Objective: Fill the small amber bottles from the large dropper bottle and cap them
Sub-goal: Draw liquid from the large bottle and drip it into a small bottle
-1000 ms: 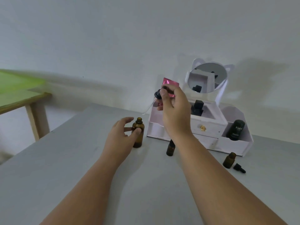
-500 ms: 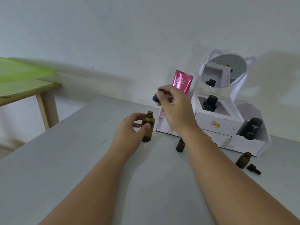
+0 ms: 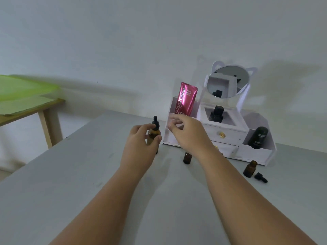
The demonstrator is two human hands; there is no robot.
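Note:
The large amber dropper bottle [image 3: 154, 134] stands upright on the grey table [image 3: 70, 183] with its black dropper cap [image 3: 155, 123] seated in its neck. My left hand [image 3: 141, 147] wraps around the bottle's body. Just right of the cap, my right hand [image 3: 187, 133] hovers with fingers spread, blurred and holding nothing. A small amber bottle [image 3: 187, 157] stands uncapped below my right wrist. Farther right stands a second small amber bottle [image 3: 249, 168], also uncapped, with a loose black cap [image 3: 260, 177] lying beside it.
A white cosmetic organiser [image 3: 230, 138] with drawers and a round mirror [image 3: 228, 81] stands against the wall. It holds a pink tube [image 3: 185, 99], a black bottle [image 3: 216, 113] and a dark Kahf bottle [image 3: 258, 137]. A wooden side table [image 3: 26, 106] stands at left.
My right hand brought the dropper down into the large bottle's neck and let go, its fingers now spread. The left hand stayed on the bottle. The camera view shifted.

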